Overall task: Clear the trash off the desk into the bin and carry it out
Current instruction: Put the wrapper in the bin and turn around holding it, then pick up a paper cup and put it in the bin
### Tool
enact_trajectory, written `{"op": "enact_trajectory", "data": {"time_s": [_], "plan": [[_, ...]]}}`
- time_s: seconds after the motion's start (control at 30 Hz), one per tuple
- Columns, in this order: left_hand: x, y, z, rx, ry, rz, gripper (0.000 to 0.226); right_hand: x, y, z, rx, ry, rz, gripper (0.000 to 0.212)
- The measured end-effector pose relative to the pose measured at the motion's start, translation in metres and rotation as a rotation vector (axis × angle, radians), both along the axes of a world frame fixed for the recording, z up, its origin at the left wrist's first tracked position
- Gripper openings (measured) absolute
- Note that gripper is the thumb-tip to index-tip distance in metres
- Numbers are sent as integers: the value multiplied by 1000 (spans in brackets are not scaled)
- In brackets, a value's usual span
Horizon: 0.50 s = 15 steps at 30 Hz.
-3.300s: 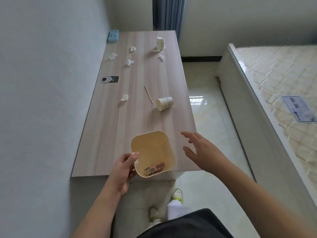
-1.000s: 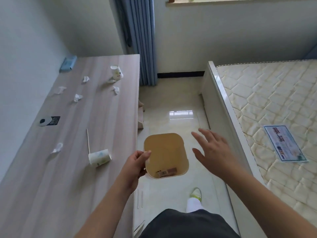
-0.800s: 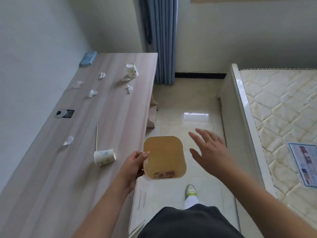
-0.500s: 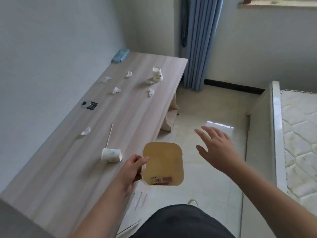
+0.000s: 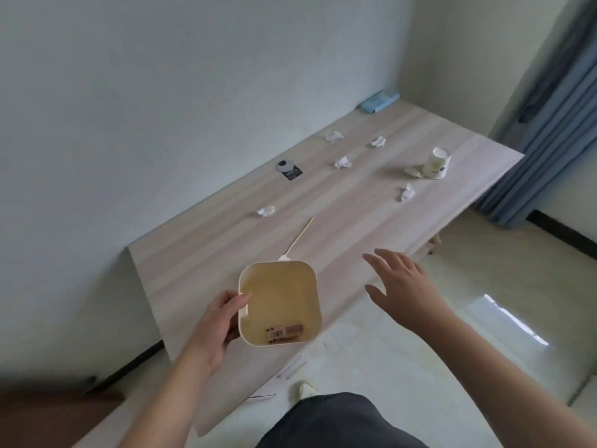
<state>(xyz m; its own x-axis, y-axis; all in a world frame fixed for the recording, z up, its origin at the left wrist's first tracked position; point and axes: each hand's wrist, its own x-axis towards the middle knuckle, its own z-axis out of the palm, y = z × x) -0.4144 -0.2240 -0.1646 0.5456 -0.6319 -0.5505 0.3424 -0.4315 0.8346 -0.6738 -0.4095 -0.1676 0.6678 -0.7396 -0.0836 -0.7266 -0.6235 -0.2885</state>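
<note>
Head view, nearest first: dark clothing (image 5: 339, 421) fills the bottom centre of the frame, with a pale shoe toe (image 5: 307, 388) just above it on the glossy floor (image 5: 436, 357). At lower centre the left hand (image 5: 213, 328) holds the cream bin (image 5: 279, 302) by its left rim, thumb over the edge and fingers curled underneath, so that grip is closed on the bin. The bin hangs over the near edge of the bench (image 5: 226, 286), open side up, with a small printed wrapper (image 5: 284, 333) lying at its bottom. To the right, the right hand (image 5: 403, 286) hovers over the bench edge, palm down and fingers spread, holding nothing (its grip is plainly open). Just above the bin's far rim a thin wooden stick (image 5: 300, 236) lies slanted on the bench. Further up, crumpled paper scraps are scattered: one left of centre (image 5: 265, 211), one at mid-frame (image 5: 343, 162), one toward the right (image 5: 407, 192), and two more beyond (image 5: 334, 136) (image 5: 378, 141). A paper cup (image 5: 437, 163) stands at upper right with another scrap (image 5: 413, 171) touching its left side. A small black-and-silver item (image 5: 288, 169) lies near the wall, and a pale blue pack (image 5: 379, 101) sits in the far corner. Blue curtains (image 5: 549, 140) hang at the right edge.
</note>
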Motion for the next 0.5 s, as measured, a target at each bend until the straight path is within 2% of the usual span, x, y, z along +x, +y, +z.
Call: {"op": "enact_trajectory", "data": {"time_s": [0.33,0.5], "plan": [[66,50,-23,-18,33,250,19,130,-16,-3,-80,89,323,58],[95,68,-29,28,3,312,17,173,-14,-20,-75,112,403,56]]}}
